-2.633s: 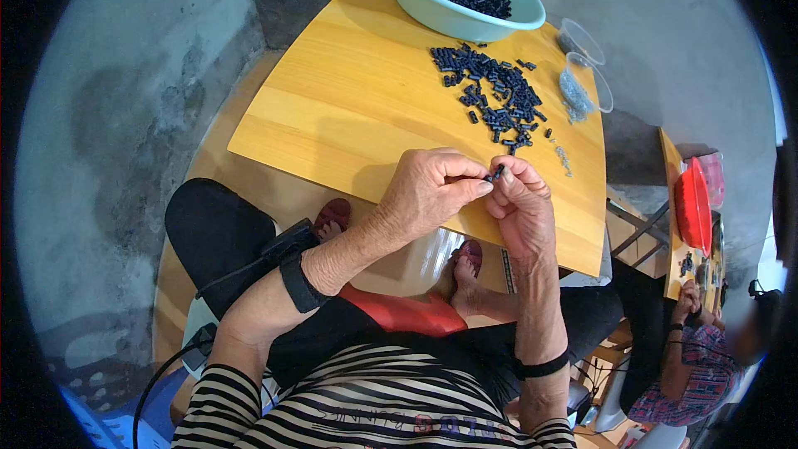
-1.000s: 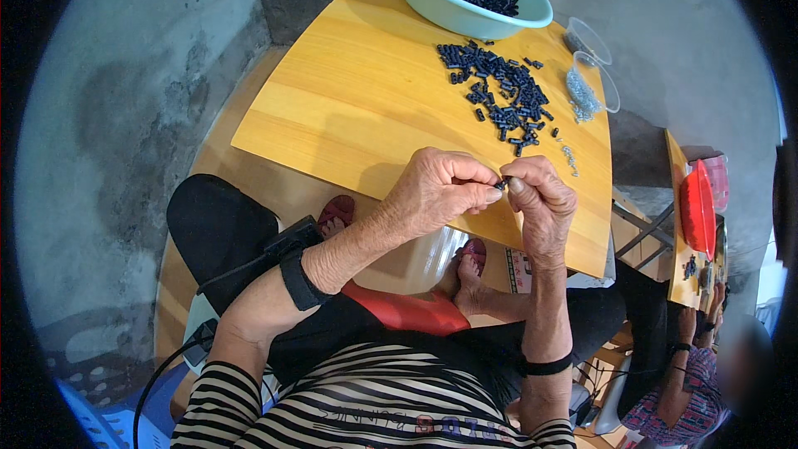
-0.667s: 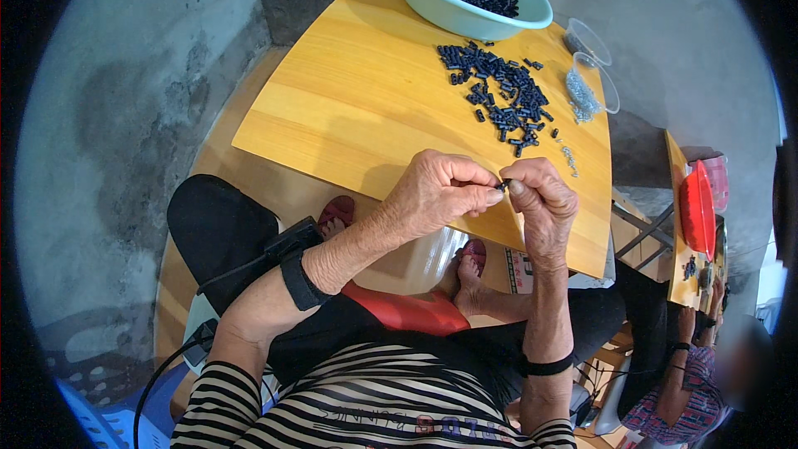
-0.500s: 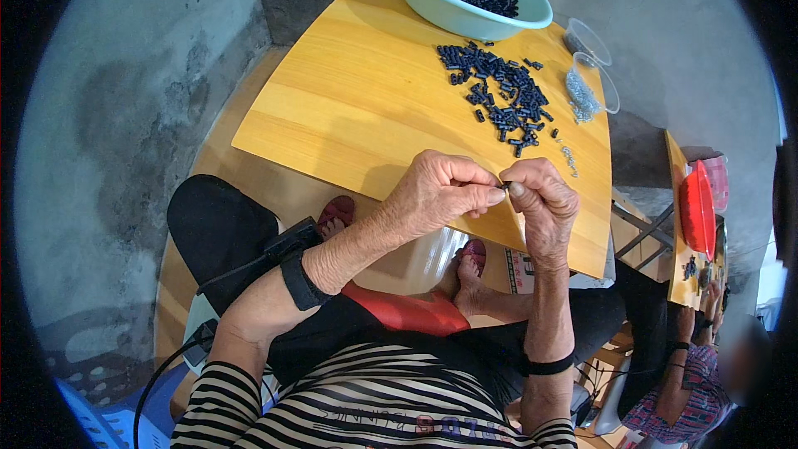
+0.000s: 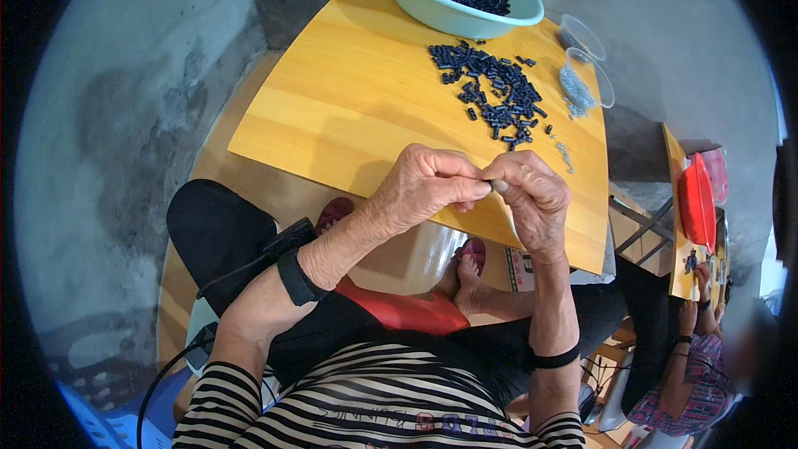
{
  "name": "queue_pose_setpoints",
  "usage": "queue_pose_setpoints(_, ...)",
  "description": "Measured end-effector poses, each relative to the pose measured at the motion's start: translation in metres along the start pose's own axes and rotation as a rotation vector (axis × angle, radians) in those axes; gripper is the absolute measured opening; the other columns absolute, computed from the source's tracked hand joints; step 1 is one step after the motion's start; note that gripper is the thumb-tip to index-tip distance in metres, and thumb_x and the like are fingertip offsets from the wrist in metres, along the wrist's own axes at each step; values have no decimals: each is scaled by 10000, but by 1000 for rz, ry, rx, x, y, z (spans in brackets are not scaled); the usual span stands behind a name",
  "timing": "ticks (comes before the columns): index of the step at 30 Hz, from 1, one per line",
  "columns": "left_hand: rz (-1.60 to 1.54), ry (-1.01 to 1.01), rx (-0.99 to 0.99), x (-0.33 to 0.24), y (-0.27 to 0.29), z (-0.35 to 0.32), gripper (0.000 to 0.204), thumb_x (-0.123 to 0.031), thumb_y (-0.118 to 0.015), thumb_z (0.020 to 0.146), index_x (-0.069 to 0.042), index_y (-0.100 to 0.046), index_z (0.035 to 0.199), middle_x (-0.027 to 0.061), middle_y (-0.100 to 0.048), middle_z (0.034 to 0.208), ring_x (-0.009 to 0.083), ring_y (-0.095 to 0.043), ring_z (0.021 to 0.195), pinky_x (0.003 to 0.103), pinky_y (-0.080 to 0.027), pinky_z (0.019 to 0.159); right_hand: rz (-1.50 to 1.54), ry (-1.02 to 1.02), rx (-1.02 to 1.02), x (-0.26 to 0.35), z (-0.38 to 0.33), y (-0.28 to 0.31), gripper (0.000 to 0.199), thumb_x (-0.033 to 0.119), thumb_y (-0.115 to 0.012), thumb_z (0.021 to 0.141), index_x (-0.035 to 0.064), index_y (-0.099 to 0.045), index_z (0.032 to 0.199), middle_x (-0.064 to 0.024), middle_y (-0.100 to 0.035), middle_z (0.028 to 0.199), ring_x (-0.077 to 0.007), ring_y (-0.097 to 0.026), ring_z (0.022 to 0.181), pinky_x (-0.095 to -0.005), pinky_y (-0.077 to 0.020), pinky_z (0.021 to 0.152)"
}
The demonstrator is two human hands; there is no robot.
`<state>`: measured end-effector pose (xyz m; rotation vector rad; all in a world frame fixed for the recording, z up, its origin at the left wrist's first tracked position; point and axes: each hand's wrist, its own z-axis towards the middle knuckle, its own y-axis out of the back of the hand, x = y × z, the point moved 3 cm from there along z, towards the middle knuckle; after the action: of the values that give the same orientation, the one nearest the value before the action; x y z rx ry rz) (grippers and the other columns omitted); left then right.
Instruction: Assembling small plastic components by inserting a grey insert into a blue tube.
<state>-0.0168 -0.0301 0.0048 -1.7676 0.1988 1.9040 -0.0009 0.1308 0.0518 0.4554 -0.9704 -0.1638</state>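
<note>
Above the near edge of the yellow wooden table (image 5: pixel 332 91), my two hands meet fingertip to fingertip. My left hand (image 5: pixel 428 185) pinches a small black cylindrical piece (image 5: pixel 489 185), mostly hidden by the fingers. Thumb and forefinger of my right hand (image 5: pixel 532 199) close on its other end; whether a tiny metal part is between them cannot be seen. Just beyond my hands lies a loose pile of black cylindrical pieces (image 5: pixel 507 91). To the right of the pile, a few small silvery metal parts (image 5: pixel 564 152) are scattered.
A pale blue basin (image 5: pixel 465 23) full of black pieces stands at the far edge. Two clear plastic tubs (image 5: pixel 592 83) sit at the right edge, the nearer holding silvery parts. Further right, another person (image 5: pixel 677 382) works at a second table with a red basin (image 5: pixel 697 199).
Both hands have shifted slightly left in the picture, still pinched together. The right fingers have rolled inward, covering more of the black piece.
</note>
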Motion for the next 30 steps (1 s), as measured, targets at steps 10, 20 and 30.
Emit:
queue_pose_setpoints(10, 193, -125, -73, -6, 2, 1, 95, -72, -695, 825, 18, -689, 796, 34, -639, 721, 82, -582, 661, 227, -450, 600, 222, -263, -66, -5, -2, 0, 150, 108, -671, 865, -21, -701, 936, -62, -605, 846, -87, -504, 621, -222, -421, 557)
queue_pose_setpoints(20, 269, -246, -125, -1, 1, 1, 77, -43, -708, 805, 27, -689, 831, 35, -626, 736, 72, -559, 674, 235, -437, 592, 300, -384, -22, -14, -3, -2, 130, 92, -688, 849, 23, -717, 955, -16, -636, 817, -61, -524, 658, -207, -441, 563)
queue_pose_setpoints(30, 279, -241, -109, 2, 1, 3, 73, -39, -704, 809, 27, -691, 837, 37, -630, 738, 78, -569, 681, 231, -440, 594, 227, -456, -27, -12, -1, 2, 82, 46, -689, 835, 17, -704, 909, 2, -635, 768, -62, -549, 684, -215, -454, 603)
